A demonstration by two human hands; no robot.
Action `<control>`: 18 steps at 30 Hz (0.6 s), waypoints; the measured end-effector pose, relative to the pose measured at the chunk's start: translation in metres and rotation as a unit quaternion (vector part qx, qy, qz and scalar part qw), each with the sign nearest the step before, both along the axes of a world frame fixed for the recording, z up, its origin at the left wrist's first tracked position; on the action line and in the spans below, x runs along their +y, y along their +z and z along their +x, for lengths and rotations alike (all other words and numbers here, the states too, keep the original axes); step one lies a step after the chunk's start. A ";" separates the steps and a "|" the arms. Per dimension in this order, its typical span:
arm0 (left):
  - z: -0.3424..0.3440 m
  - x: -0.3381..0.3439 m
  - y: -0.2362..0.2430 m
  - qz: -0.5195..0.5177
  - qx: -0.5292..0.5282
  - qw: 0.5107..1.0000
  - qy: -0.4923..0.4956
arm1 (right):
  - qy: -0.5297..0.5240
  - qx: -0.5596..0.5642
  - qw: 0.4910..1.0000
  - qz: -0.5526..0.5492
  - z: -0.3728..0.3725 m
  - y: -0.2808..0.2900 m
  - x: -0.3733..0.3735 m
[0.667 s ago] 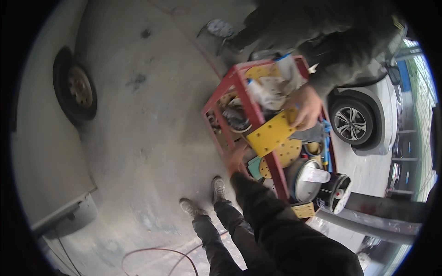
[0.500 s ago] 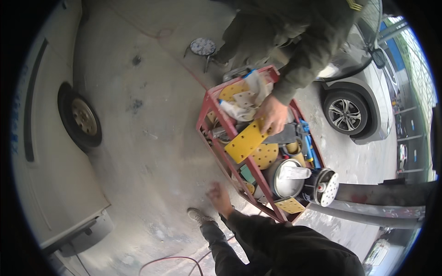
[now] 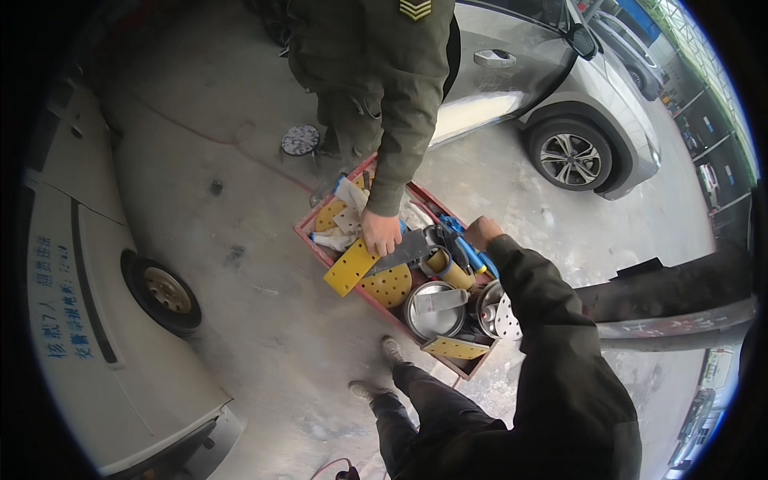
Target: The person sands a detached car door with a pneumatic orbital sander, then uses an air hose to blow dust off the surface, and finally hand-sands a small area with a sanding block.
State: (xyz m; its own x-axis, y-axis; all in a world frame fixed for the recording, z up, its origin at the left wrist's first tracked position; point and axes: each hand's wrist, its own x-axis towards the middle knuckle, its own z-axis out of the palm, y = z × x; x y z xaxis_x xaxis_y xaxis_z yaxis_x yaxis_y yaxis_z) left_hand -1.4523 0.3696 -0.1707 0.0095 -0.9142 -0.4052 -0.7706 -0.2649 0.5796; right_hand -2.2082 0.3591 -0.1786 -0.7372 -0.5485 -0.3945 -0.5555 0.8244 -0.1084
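Note:
My right hand (image 3: 484, 232) is at the right side of a red cart (image 3: 302, 234), beside blue-handled tools (image 3: 468, 254); its fingers are curled and what they hold, if anything, is unclear. My left hand is out of view. A co-worker's hand (image 3: 382, 234) grips a yellow perforated sanding sheet (image 3: 344, 272) beside a dark grey flat piece (image 3: 408, 250). The cart also carries yellow perforated discs (image 3: 384, 290), white rags (image 3: 334, 237), a metal can (image 3: 424, 320) with a pale scraper-like piece on it and a dark can (image 3: 486, 308) with a white perforated disc.
A co-worker (image 3: 344, 48) in olive clothing stands across the cart near a small stool (image 3: 301, 140). A silver car (image 3: 630, 152) is at upper right, a white van (image 3: 144, 376) at left. A large dark beam (image 3: 656, 292) runs to the right; hoses lie on the floor.
My right hand has moved from low beside the cart up to its right side. The view has shifted, and the co-worker, still holding the yellow sheet, now appears further left.

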 end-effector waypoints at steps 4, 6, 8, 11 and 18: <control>0.006 0.008 0.018 0.002 -0.015 0.999 0.044 | -0.145 -0.029 0.986 0.081 0.029 -0.044 -0.020; 0.005 0.012 0.035 -0.010 -0.035 0.997 0.074 | -0.145 0.007 0.987 0.066 0.044 -0.055 -0.040; -0.011 0.016 0.048 -0.032 -0.009 0.997 0.073 | -0.148 0.041 0.987 0.038 0.036 -0.055 -0.032; -0.022 0.028 0.054 -0.090 -0.067 0.993 0.039 | -0.185 0.010 0.982 0.026 0.041 -0.036 -0.055; -0.055 0.012 0.091 -0.021 -0.035 0.999 0.019 | -0.145 0.027 0.985 -0.087 0.001 -0.039 -0.015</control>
State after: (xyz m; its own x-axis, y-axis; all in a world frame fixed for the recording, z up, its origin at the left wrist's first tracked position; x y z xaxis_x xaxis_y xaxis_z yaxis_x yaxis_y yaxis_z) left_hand -1.5076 0.3811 -0.0796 0.0720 -0.9291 -0.3628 -0.7988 -0.2715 0.5368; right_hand -2.2075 0.3439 -0.2172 -0.8903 -0.3671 -0.2694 -0.3072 0.9209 -0.2400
